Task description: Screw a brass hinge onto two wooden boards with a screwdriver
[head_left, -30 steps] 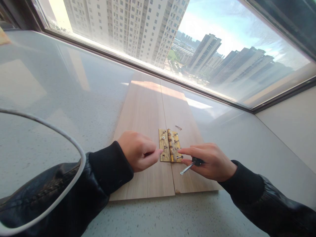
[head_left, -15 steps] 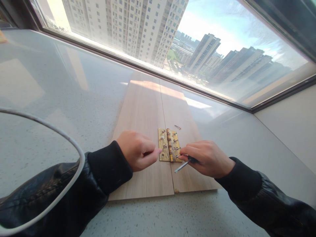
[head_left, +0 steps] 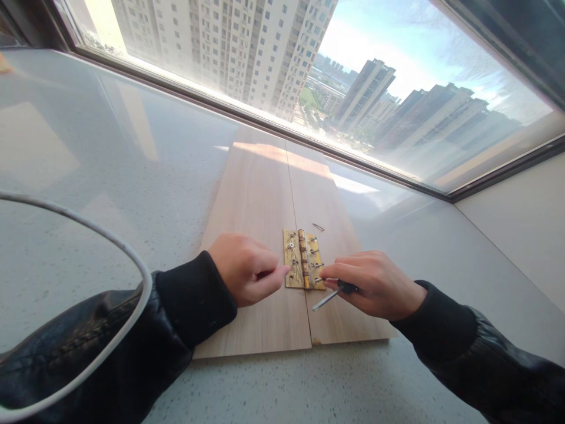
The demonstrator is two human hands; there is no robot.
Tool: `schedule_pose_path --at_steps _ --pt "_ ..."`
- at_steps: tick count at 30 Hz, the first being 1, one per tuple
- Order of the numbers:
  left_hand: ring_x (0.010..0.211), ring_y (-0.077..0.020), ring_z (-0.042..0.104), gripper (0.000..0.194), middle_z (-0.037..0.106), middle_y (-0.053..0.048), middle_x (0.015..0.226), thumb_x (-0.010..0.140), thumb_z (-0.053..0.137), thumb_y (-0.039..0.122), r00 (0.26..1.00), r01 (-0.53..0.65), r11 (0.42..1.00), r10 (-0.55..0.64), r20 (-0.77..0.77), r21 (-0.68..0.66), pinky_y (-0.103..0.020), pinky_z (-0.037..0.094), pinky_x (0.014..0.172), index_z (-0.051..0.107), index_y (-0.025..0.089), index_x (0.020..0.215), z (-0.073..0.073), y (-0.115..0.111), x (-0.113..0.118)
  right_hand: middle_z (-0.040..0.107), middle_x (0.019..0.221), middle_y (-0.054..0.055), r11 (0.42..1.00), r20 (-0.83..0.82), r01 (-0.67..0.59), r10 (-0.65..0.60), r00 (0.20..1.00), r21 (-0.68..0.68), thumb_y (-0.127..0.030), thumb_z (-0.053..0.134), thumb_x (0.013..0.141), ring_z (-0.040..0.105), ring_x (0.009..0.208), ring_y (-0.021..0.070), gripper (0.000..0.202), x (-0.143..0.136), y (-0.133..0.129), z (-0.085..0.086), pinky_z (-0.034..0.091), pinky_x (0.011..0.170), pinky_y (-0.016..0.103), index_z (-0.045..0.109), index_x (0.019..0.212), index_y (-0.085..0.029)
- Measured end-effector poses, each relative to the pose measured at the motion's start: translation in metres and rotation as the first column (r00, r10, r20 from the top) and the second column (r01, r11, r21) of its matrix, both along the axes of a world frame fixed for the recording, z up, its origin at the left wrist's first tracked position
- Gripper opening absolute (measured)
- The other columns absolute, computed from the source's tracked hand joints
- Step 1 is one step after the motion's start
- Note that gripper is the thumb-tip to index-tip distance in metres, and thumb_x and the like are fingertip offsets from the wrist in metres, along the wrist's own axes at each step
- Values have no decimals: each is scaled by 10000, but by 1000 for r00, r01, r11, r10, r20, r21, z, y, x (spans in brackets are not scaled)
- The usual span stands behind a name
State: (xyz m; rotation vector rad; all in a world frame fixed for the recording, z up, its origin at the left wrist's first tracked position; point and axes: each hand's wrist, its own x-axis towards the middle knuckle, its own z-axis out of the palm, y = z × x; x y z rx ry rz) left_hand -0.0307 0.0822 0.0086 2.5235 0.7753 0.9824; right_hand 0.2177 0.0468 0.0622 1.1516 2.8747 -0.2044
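Observation:
A worn brass-coloured hinge (head_left: 305,262) lies open across the seam between two pale wooden boards, with several screws standing in its leaves. My left hand (head_left: 248,270) is closed at the hinge's left edge, its thumb tip at the leaf; whatever its curled fingers hold is hidden. On the other side, my right hand (head_left: 373,282) grips a screwdriver (head_left: 327,299) in its palm, the dark handle mostly covered and the metal shaft slanting down and left, off the screws. Its thumb and forefinger are pinched at a small screw (head_left: 319,280) by the right leaf's lower corner.
A loose screw (head_left: 318,227) lies on the right board (head_left: 315,176), above the hinge. The left board (head_left: 251,194) is beside it. Both rest on a speckled white sill (head_left: 176,171) below a window frame (head_left: 212,106). A white cable (head_left: 119,240) loops over my left forearm.
My right hand has shifted very slightly, with the screwdriver still in it. My left hand and the hinge stay where they were.

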Motion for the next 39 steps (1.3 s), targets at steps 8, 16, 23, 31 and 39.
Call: schedule_pose_path --at_steps 8,16,23,31,39 --pt "412 -77 251 427 320 48 405 792 480 265 1000 1 1000 -1 3 2 -279 143 439 321 153 412 1 0 0 579 659 0 999 109 10 -6 994 -34 -272 377 898 477 560 111 216 -7 1 3 276 537 269 570 859 -183" --pt "426 -79 229 428 308 49 413 794 475 273 1000 6 1000 -6 -10 -21 -274 140 439 305 150 421 1 0 0 597 709 3 939 73 257 -247 966 -230 -402 499 825 492 542 112 293 -6 -6 27 355 530 251 489 1014 -178" --pt "420 -79 230 432 300 49 414 796 470 278 1000 -1 1000 1 6 -4 -278 137 438 307 153 416 -1 0 0 605 748 8 928 40 328 -326 944 -175 -339 522 829 522 606 121 164 19 -7 60 401 544 257 560 923 -211" --pt "419 -80 219 436 284 50 412 795 470 275 1000 3 1000 -3 11 -1 -281 139 437 297 154 413 0 0 1 622 809 20 959 98 253 -241 965 -126 -334 525 826 544 663 142 174 17 -4 58 406 587 289 579 946 -220" --pt "423 -82 223 432 289 50 417 795 466 277 1000 1 1000 -1 4 -7 -282 146 436 296 156 417 -1 1 0 624 820 29 971 135 210 -194 972 -116 -332 505 838 545 661 147 183 9 -1 58 396 576 286 583 957 -217"
